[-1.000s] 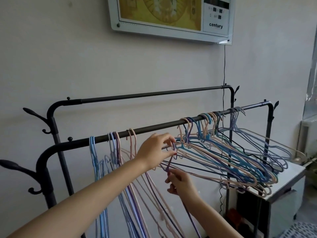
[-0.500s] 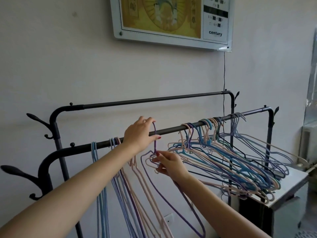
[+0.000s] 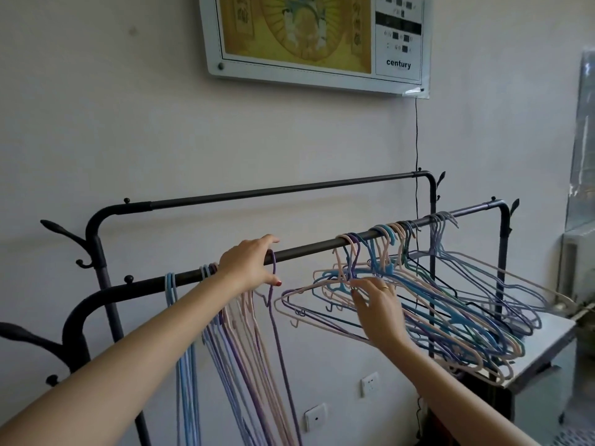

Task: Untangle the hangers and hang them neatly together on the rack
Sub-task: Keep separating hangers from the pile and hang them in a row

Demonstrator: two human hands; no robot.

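Purple hanger (image 3: 274, 286) — newly hooked, right hand (image 3: 377, 305) gone

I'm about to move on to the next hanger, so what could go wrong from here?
1. The purple hanger sits at the left hand on the front bar; if its hook is not fully over, letting go may drop it.
2. The right hand reaches into the tangled pile; pulling one hanger could drag others off the bar.
3. The pile rests on the small table, so loosened hangers might slide off it.
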